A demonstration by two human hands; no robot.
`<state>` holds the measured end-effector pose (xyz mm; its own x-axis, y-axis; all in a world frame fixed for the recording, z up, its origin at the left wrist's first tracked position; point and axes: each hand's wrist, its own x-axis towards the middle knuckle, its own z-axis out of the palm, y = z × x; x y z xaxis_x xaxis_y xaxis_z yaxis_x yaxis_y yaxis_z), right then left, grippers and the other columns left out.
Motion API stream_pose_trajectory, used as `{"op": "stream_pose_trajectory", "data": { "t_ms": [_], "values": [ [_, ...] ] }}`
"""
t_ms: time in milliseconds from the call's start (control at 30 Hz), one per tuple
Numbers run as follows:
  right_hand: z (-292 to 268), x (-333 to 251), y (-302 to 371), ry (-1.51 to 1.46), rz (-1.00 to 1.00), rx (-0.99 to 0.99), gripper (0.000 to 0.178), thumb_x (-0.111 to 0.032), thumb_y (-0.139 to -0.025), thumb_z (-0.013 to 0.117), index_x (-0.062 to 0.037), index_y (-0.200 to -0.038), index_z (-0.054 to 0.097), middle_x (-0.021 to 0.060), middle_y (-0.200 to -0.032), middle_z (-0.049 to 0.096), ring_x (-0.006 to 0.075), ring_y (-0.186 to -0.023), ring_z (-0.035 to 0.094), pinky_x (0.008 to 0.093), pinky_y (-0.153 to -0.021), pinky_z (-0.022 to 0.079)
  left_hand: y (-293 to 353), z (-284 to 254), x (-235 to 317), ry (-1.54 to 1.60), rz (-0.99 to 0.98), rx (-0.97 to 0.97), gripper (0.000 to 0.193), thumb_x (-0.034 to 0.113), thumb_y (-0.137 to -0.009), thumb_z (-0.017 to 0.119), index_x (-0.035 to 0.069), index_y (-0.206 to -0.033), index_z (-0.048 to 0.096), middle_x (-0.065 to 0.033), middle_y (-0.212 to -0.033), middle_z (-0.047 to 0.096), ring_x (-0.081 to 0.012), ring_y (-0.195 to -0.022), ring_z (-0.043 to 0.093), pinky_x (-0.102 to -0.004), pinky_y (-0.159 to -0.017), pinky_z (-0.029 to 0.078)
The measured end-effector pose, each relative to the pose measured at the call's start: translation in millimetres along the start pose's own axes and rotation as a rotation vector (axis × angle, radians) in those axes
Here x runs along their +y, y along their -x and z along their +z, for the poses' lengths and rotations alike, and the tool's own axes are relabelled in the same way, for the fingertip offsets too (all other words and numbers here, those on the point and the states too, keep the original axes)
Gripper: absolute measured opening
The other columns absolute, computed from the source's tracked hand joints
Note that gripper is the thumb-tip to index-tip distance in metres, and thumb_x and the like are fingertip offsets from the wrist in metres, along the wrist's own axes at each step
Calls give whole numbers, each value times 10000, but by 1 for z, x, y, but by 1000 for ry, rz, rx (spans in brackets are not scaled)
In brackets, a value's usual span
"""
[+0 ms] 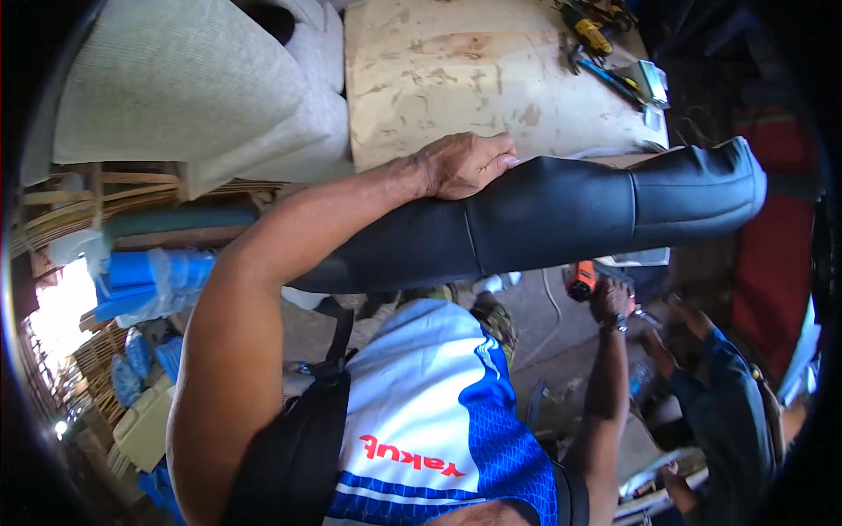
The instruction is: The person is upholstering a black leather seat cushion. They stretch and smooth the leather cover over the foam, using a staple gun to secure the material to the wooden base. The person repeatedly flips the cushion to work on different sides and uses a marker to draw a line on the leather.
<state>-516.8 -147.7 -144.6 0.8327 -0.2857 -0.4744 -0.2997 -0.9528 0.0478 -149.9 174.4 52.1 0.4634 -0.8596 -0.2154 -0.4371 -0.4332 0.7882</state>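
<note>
1. Your long black pad (553,215) lies just right of the middle of the head view, between your torso and the pale table (438,96) at twelve o'clock. What bears its weight is hidden.

2. Handling, as a judgement: the smooth, leather-like cover looks soft and padded, and dents under pressure, yet the long shape holds its line, so expect something stiffer inside. It is probably moderate in weight but awkward through its length. The sheen suggests a slightly slippery face, and the cover could be scratched or pierced by a hard point.

3. Best hold: take the far edge, on the twelve o'clock side, where there is a rim to curl over; a second support nearer the two-to-three o'clock end would curb any swing.

4. Direction: its long axis runs from between eight and nine o'clock up to between two and three, the right end being higher in view. Two seams cross it, roughly square to that axis.

5. Your left hand (474,165) is curled tight on the far edge; you cannot tell how the fingertips sit underneath.

6. Your right hand (611,302), between three and four o'clock, is wrapped around an orange power tool (581,282), apart from the pad's near edge.
</note>
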Motion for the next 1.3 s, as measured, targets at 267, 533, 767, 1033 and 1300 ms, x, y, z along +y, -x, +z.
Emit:
{"op": "stream_pose_trajectory", "data": {
  "t_ms": [267, 533, 767, 1033, 1300],
  "values": [
    [-131, -76, 192, -696, 426, 283, 382, -187, -878, 701, -108, -1229, 573, 182, -1065, 681, 387, -914, 673, 487, -761, 543, 11, 51, -2, 176, 230, 10, 168, 232, -1018, 498, 80, -1054, 560, -192, -859, 653, -408, -819, 662, -490, -710, 521],
    [-340, -143, 234, -703, 622, 611, 494, -97, -883, 734, 68, -1299, 524, 139, -1109, 684, 221, -954, 671, 375, -782, 593, 38, 107, 10, 551, 256, 182, 150, 189, -987, 559, 47, -1033, 550, -199, -815, 672, -396, -763, 683, -470, -655, 528],
    [-468, -244, 93, -214, 364, 11, 516, -352, -761, 833, -64, -1153, 662, 146, -969, 748, 317, -920, 728, 426, -799, 560, 22, 113, -4, 649, 174, -5, 228, 232, -974, 550, 14, -1035, 566, -219, -913, 690, -374, -899, 689, -469, -796, 514],
    [-438, -273, 40, 47, -25, -61, 473, -303, -831, 772, 19, -1092, 543, 222, -776, 688, 375, -727, 706, 493, -647, 536, 23, 85, -9, 977, 403, -187, 390, 229, -894, 641, 19, -1215, 569, -140, -1091, 690, -264, -1052, 658, -373, -953, 492],
    [-442, -291, 28, 98, 113, -149, 470, -232, -765, 810, -24, -1114, 573, 173, -893, 719, 374, -837, 710, 465, -717, 536, 18, 89, -18, 1148, 365, -133, 460, 240, -876, 661, 39, -1273, 546, -160, -1147, 683, -269, -1092, 656, -386, -982, 483]
  ]
}}
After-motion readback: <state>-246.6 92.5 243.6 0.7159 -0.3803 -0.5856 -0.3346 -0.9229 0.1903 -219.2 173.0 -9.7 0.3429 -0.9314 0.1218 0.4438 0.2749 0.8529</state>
